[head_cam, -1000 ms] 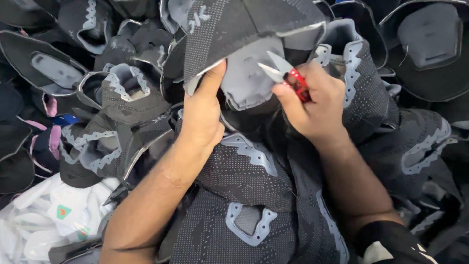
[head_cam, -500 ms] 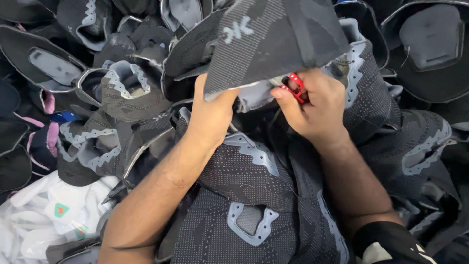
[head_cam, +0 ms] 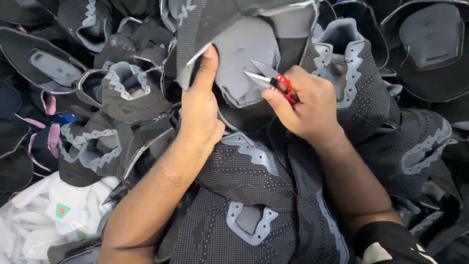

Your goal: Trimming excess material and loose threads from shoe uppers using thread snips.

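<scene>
Left hand (head_cam: 200,110) grips the dark knit shoe upper (head_cam: 244,44), grey lining exposed; right hand (head_cam: 305,105) at 3 o'clock clenches red thread snips (head_cam: 273,80).

Free room: almost nil; every surface in view is covered by stacked shoe uppers.

- Centre: the left hand (head_cam: 199,110) pinches the raised shoe upper (head_cam: 244,44); the right hand (head_cam: 305,105) holds red thread snips (head_cam: 271,80) with blades apart, tips just beside the upper's grey lining. Only a narrow gap lies between the two hands.
- Below: the black knit pile (head_cam: 254,195) lies under both forearms, touching them.
- Left: more grey-trimmed uppers (head_cam: 127,93), packed edge to edge; white pieces (head_cam: 53,215) fill the lower-left corner.
- Right: dark moulded pieces (head_cam: 430,44) crowd the upper corner.
</scene>
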